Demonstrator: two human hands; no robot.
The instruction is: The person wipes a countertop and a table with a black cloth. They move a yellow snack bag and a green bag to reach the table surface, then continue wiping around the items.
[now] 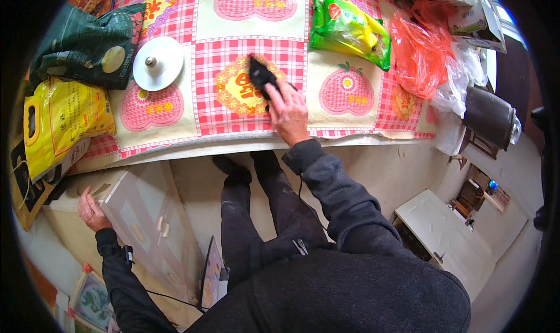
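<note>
My right hand [289,110] grips a small black object [261,76], blurred and partly covered by my fingers, over the checked and flowered tablecloth [210,66]. What the object is, I cannot tell. To its left a white round lid [165,66] with a metal knob lies on the cloth, knob up. Down at the left, my left hand [92,211] rests at the top edge of a light wooden cabinet [131,202], with nothing seen in it.
A green plastic packet [350,33], red plastic bags [420,53] and a dark canister [488,116] stand at the right. A dark green bag [87,44] and a yellow packet [70,123] sit at the left. A white board or cabinet door [442,236] is at lower right.
</note>
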